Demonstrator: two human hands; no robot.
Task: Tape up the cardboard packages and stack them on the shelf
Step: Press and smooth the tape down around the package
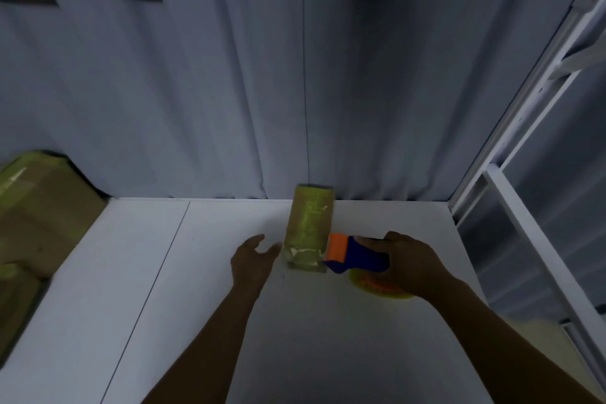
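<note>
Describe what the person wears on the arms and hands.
Nothing worn shows. The left hand and right hand are bare, with no gloves. The left forearm and right forearm are bare down to the frame's edge: no sleeve, watch or bracelet in view. The light is dim, so a thin ring cannot be ruled out.

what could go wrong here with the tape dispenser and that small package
1. The left hand is open beside the small cardboard package and is not gripping it, so a pull from the tape dispenser in the right hand may drag or twist the package.
2. The dispenser's orange front sits at the package's near corner, so tape might land skewed or wrinkled.
3. The light is dim, so gaps in the tape may be missed.
</note>
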